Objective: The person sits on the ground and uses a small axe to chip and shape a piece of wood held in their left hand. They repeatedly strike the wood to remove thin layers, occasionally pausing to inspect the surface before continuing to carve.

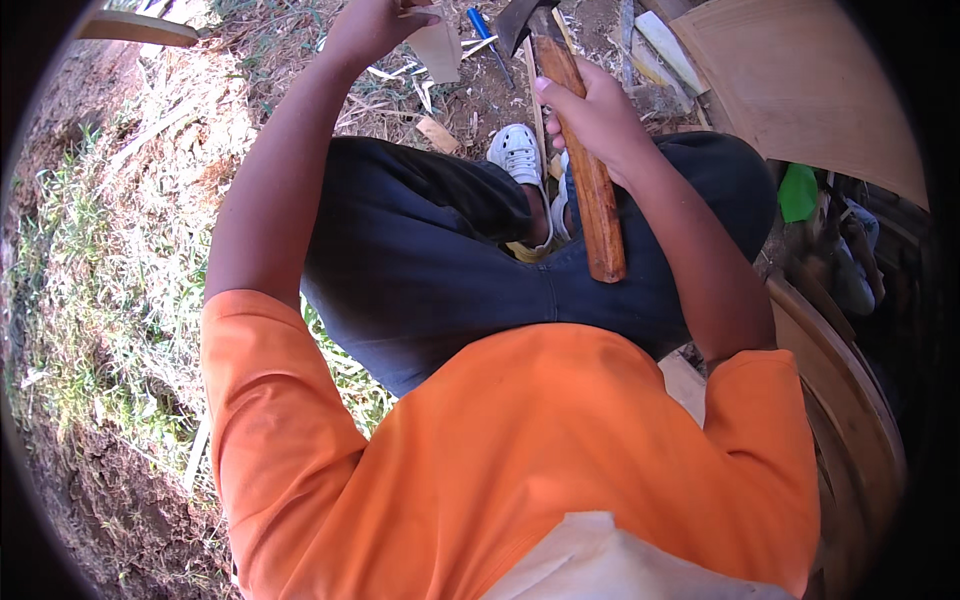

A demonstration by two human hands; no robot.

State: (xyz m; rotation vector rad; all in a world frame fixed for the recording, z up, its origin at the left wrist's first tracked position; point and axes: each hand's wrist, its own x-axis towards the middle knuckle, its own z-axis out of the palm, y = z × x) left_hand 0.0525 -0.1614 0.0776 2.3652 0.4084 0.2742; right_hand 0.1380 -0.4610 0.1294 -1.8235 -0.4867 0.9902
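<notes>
My right hand (pixel 597 115) is wrapped round the thick brown handle of a wooden-handled chopping tool (pixel 597 215). Its dark, broad metal head (pixel 522 22) points away from me and is partly cut off by the upper edge. The handle's near end hangs over my lap. At the top of the picture my left hand (pixel 385 25) is closed, its fingertips at a thin, pale piece of wood (pixel 436 50). Part of that hand is out of view.
I sit with bent legs in dark trousers, white clogs (pixel 517 152) on the ground. A blue-handled screwdriver (pixel 478 20) lies beyond among wood chips. Large curved wooden panels (pixel 810 80) stand at the right, with a green object (pixel 797 193) below. Grass (pixel 80 290) covers the left.
</notes>
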